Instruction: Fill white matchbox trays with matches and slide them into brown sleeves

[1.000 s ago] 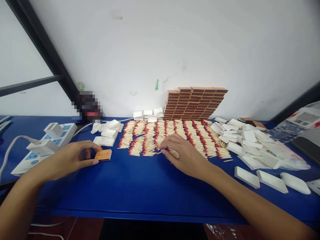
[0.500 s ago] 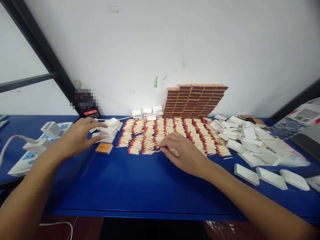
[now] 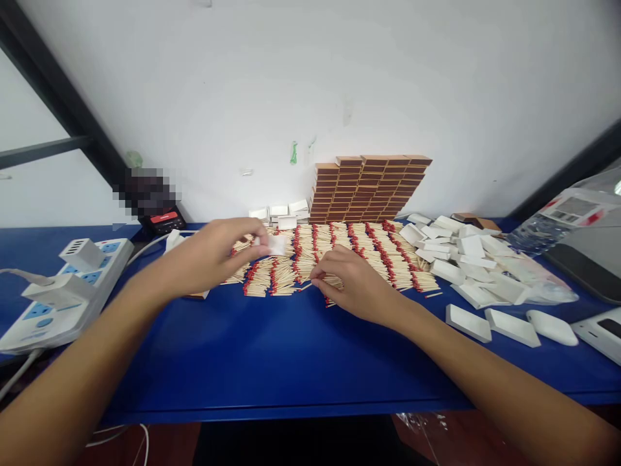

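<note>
My left hand (image 3: 220, 249) pinches a small white matchbox tray (image 3: 277, 244) between thumb and fingers, held over the left side of the matches and a little blurred. Red-tipped matches (image 3: 284, 275) lie in several rows across the blue table. At the near edge of these rows is my right hand (image 3: 354, 285), its thumb and fingertips closed together; whatever is between them is hidden. A loose match (image 3: 305, 287) lies by the fingertips. Behind my left wrist, other white trays (image 3: 173, 239) are mostly covered, and only an edge of the orange matchbox (image 3: 198, 295) shows.
Brown-sided matchboxes (image 3: 366, 191) are stacked against the wall, with white trays (image 3: 279, 212) beside them. A heap of white trays (image 3: 466, 249) spreads at right, near a plastic bag (image 3: 553, 288). A power strip (image 3: 63, 304) and a phone (image 3: 165, 220) stand at left.
My left hand has moved right from the pile of white trays, carrying one tray over the matches. My right hand stays at the matches' near edge. The view has shifted slightly.
</note>
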`<action>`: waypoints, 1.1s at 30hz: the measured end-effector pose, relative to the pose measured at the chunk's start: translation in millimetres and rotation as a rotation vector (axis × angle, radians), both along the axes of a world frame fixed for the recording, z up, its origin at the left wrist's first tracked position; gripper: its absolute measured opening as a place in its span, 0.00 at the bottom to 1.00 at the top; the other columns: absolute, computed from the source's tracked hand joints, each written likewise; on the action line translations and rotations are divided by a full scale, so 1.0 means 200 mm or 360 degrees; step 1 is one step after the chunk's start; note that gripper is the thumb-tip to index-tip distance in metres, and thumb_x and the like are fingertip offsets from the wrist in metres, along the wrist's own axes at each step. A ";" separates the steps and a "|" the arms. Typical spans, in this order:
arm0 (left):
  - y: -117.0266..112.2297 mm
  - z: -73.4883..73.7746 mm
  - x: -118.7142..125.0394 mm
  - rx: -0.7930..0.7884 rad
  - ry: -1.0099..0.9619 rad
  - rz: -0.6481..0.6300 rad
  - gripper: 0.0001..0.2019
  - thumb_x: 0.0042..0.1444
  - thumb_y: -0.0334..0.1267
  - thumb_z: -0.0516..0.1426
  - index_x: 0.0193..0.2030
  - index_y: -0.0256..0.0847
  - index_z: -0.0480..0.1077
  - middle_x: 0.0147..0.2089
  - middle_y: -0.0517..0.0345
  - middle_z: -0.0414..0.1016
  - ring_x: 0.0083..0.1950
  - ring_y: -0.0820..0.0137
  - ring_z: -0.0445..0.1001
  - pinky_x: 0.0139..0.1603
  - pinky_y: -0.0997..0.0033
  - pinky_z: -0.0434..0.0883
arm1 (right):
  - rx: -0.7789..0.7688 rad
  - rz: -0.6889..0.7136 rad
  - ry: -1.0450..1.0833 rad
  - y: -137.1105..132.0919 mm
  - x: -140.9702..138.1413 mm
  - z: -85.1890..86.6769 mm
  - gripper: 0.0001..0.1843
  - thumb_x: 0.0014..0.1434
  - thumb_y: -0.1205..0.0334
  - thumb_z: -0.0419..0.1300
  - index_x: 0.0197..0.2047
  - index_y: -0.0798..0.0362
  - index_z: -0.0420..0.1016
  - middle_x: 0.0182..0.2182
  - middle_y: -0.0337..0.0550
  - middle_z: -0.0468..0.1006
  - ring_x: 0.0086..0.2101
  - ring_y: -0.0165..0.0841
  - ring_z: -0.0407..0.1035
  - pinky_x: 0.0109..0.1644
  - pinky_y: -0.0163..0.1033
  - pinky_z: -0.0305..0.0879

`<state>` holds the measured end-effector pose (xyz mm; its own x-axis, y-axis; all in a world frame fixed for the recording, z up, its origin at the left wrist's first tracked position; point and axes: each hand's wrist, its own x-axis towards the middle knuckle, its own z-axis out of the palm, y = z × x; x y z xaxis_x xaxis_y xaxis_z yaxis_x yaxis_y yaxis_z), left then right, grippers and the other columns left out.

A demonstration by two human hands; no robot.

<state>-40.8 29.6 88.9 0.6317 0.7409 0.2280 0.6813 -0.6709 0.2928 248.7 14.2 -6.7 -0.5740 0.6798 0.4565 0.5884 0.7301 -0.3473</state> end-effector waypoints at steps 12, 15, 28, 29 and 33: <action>0.05 -0.30 0.06 -0.0107 -0.0315 -0.0109 0.18 0.61 0.52 0.66 0.50 0.42 0.77 0.32 0.63 0.79 0.32 0.72 0.76 0.36 0.74 0.70 | -0.0099 0.0031 -0.0183 0.04 -0.04 -0.04 0.06 0.69 0.68 0.60 0.43 0.51 0.79 0.37 0.47 0.73 0.44 0.42 0.65 0.47 0.45 0.63; 0.04 -0.30 0.07 -0.0205 -0.0297 -0.0170 0.19 0.56 0.53 0.69 0.48 0.43 0.79 0.34 0.62 0.81 0.33 0.73 0.76 0.37 0.74 0.70 | -0.0080 0.0030 -0.0160 0.06 -0.02 -0.05 0.03 0.68 0.67 0.63 0.45 0.51 0.77 0.40 0.47 0.73 0.45 0.42 0.64 0.48 0.45 0.63; -0.05 -0.36 0.15 -0.0333 0.0004 -0.0405 0.22 0.53 0.57 0.70 0.45 0.42 0.81 0.34 0.60 0.79 0.34 0.69 0.74 0.35 0.70 0.65 | -0.0014 0.0037 -0.0183 0.07 -0.02 -0.06 0.03 0.71 0.65 0.60 0.45 0.51 0.76 0.40 0.47 0.72 0.45 0.41 0.64 0.48 0.45 0.64; -0.05 -0.36 0.15 -0.0331 0.0020 -0.0410 0.21 0.54 0.57 0.70 0.44 0.42 0.81 0.35 0.60 0.79 0.35 0.69 0.74 0.35 0.70 0.65 | -0.0015 0.0043 -0.0176 0.08 -0.02 -0.06 0.04 0.71 0.65 0.60 0.43 0.51 0.76 0.39 0.47 0.72 0.44 0.41 0.64 0.48 0.45 0.64; -0.06 -0.36 0.16 -0.0266 0.0056 -0.0384 0.20 0.57 0.56 0.68 0.46 0.41 0.79 0.39 0.59 0.81 0.37 0.69 0.75 0.36 0.69 0.64 | -0.0026 0.0043 -0.0156 0.08 -0.03 -0.07 0.06 0.72 0.66 0.58 0.40 0.51 0.74 0.39 0.47 0.73 0.44 0.40 0.64 0.47 0.45 0.64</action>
<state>-8.2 16.7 17.2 0.7994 0.5940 0.0905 0.5197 -0.7591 0.3919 243.6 30.5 -21.1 -0.6337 0.6701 0.3865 0.6001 0.7411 -0.3010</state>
